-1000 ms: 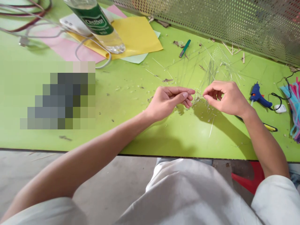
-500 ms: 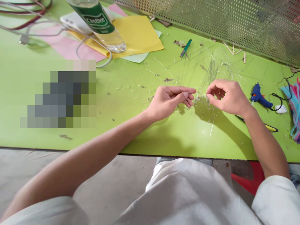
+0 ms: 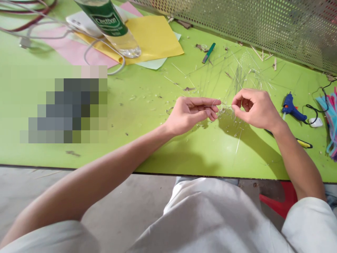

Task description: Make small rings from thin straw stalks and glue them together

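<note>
Above the green table my right hand (image 3: pixel 259 109) pinches a thin wire (image 3: pixel 225 105) between thumb and forefinger. The wire reaches leftward across the fingers of my left hand (image 3: pixel 184 116), which are stretched out, with the thumb lowered away from the forefinger. A fine curved piece shows by the left fingertips; its far end is too thin to follow. Behind and below the right hand lie many loose thin wires (image 3: pixel 238 79), some partly hidden by it.
A blue glue gun (image 3: pixel 292 108), a white case (image 3: pixel 316 122) and a yellow cutter (image 3: pixel 304 143) lie at right, beside coloured fuzzy stems (image 3: pixel 330 116). A green cutter (image 3: pixel 209 53) lies farther back. A bottle (image 3: pixel 110 24) lies on yellow paper (image 3: pixel 155 38). A perforated panel (image 3: pixel 237 24) borders the table.
My left thumb has moved down, away from the forefinger, so the wire across the fingers shows more. My right hand keeps its pinch nearly in place.
</note>
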`<state>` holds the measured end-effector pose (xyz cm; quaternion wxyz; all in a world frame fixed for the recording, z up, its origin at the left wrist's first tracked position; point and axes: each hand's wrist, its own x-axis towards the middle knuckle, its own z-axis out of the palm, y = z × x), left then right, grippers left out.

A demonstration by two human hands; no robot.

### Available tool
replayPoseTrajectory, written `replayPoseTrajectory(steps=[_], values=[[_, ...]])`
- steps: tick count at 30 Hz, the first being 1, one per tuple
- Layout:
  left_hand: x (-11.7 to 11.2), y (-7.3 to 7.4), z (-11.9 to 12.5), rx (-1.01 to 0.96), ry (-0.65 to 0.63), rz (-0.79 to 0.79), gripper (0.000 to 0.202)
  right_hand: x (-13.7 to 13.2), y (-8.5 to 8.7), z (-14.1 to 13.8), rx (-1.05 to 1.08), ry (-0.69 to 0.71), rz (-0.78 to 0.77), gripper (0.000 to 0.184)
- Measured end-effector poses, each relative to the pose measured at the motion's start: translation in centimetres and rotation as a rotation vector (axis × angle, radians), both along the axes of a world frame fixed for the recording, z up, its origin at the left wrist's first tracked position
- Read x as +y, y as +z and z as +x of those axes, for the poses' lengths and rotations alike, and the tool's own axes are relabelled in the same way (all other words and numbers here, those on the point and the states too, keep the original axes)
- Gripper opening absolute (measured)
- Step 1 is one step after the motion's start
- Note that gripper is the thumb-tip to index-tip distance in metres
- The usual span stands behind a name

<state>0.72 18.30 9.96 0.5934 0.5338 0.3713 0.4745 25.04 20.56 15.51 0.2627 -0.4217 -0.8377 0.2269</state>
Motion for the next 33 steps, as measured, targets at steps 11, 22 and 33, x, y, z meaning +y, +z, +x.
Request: replayPoseTrajectory(steps=[11, 22, 33], values=[[0.21, -0.38, 0.22, 0.024, 0.034, 0.048, 0.023, -0.01, -0.01, -0.03, 0.015, 0.013, -0.005, 0.006], [0.15, -0.18, 0.26, 0.013, 0.042, 0.022, 0.022, 0.01, -0.02, 0.03, 0.013, 0.040, -0.003, 0.005], [0.21, -0.18, 0.35, -0.006, 0.048, 0.017, 0.020, -0.04, 0.04, 0.11, 0.024, 0.014, -0.034, 0.009]])
